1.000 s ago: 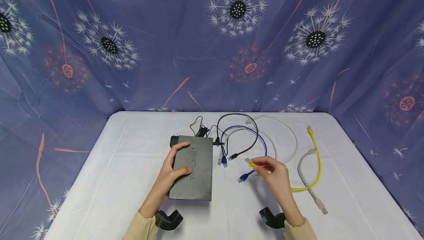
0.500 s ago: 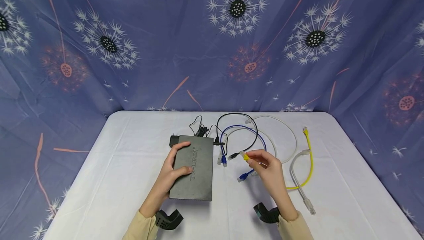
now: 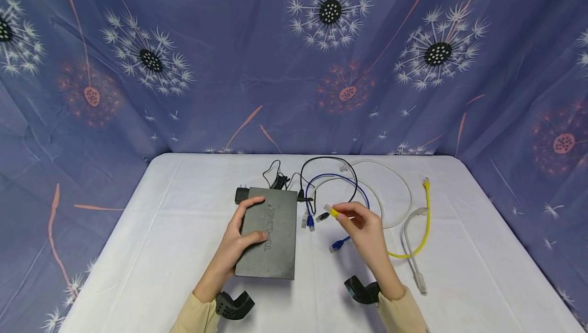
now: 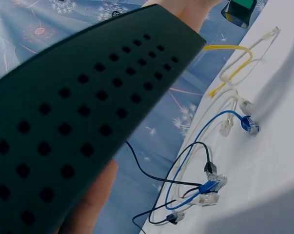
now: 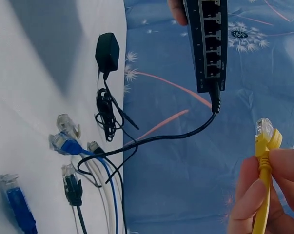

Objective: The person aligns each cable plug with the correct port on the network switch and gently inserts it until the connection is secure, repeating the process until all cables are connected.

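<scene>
My left hand point(image 3: 229, 246) grips a dark TP-LINK network switch point(image 3: 277, 259) from its left side, thumb across the top. In the right wrist view the switch point(image 5: 214, 39) shows a row of Ethernet ports, with a black power cord point(image 5: 176, 136) plugged in at one end. To the right of the switch, my right hand point(image 3: 367, 231) pinches a yellow Ethernet cable point(image 3: 334, 212) just behind its clear plug point(image 5: 264, 126). That plug is apart from the ports and points toward the switch. The yellow cable's other end point(image 3: 426, 187) lies on the table.
A black power adapter point(image 3: 241, 195) lies behind the switch beside bundled cord point(image 3: 279, 182). Blue point(image 3: 337, 244), black point(image 3: 323, 216) and white cables lie coiled between the hands and farther back. A grey cable point(image 3: 410, 248) crosses the yellow one at right. A patterned curtain point(image 3: 294, 67) hangs behind the white table.
My right hand has moved left toward the switch with the yellow plug. The trailing yellow cable and the grey cable crossing it have shifted left. My left hand and the switch hardly moved.
</scene>
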Demonstrator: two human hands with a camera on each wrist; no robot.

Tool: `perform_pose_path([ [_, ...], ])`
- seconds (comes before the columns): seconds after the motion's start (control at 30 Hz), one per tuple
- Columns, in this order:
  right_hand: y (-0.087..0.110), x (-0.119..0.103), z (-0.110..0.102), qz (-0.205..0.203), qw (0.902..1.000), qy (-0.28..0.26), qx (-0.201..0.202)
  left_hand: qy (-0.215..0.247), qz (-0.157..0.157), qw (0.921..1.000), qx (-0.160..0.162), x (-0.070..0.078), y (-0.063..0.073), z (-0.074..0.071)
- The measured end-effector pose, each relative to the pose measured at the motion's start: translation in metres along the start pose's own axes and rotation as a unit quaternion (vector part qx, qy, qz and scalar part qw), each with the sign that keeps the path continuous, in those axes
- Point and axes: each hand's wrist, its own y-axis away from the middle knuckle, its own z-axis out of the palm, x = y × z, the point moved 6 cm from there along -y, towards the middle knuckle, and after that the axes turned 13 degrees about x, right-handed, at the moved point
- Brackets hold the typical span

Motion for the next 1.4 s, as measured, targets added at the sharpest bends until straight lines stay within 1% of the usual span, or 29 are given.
perform_pose_path([
  [0.03,0.0,-0.001,0.001,-0.004,1.0,0.002,0.0,-0.001,0.001,1.0,0.0,0.0,0.0,0.0],
  [0.13,-0.001,-0.014,0.005,-0.001,1.0,0.009,-0.002,-0.002,0.001,1.0,0.0,0.001,0.0,0.001],
  [0.27,-0.002,-0.017,0.01,0.001,0.9999,0.013,-0.009,-0.001,0.002,1.0,0.0,0.002,0.001,0.001],
  [0.37,-0.004,-0.007,0.011,-0.01,0.9997,0.015,-0.014,0.0,0.003,1.0,0.0,0.002,0.001,0.002],
  [0.4,-0.004,-0.007,0.012,-0.015,0.9996,0.016,-0.017,0.0,0.002,1.0,0.0,0.002,0.001,0.002],
  [0.63,-0.006,-0.003,0.019,-0.023,0.9965,0.074,-0.031,0.005,0.005,1.0,-0.003,0.002,0.0,0.002],
  [0.73,-0.006,-0.005,0.022,-0.042,0.9941,0.096,-0.031,0.005,0.006,1.0,-0.006,0.003,0.0,0.003],
  [0.83,-0.007,-0.009,0.024,-0.072,0.9912,0.107,-0.027,0.005,0.007,0.9999,-0.007,0.004,0.0,0.003],
  [1.03,-0.008,-0.015,0.027,-0.132,0.9846,0.113,-0.023,0.004,0.009,0.9999,-0.006,0.005,0.001,0.004],
  [1.23,-0.008,-0.018,0.031,-0.169,0.9779,0.119,-0.029,0.007,0.008,0.9999,-0.01,0.005,0.001,0.005],
  [1.4,-0.008,-0.02,0.033,-0.192,0.9725,0.127,-0.034,0.011,0.006,0.9998,-0.013,0.006,0.002,0.006],
])
